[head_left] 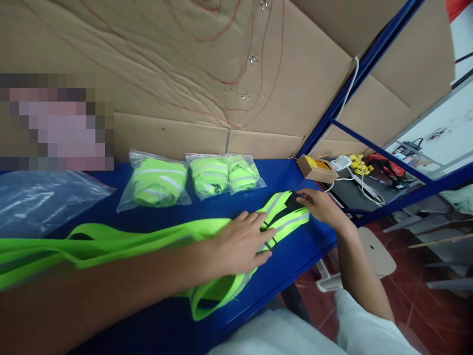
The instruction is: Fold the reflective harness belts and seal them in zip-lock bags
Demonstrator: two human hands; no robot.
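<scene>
A neon-green reflective strap [148, 231] with grey stripes lies in long folds and loops over the blue table. My left hand [246, 241] rests flat on it, fingers spread, beside the strap's black buckles [271, 243]. At the strap's far right end, a black patch [284, 212] shows between two green bands. My right hand [321, 209] is closed there, thumb and fingertips pinching the strap's end by the black part.
Clear bags [158, 182] of rolled green straps stand along the cardboard wall [166, 133]. A loose plastic bag [44, 202] lies at left. Right of the table [295, 266] are a small cardboard box [318, 169], a blue metal frame [384, 150], white cables and a stool [373, 251].
</scene>
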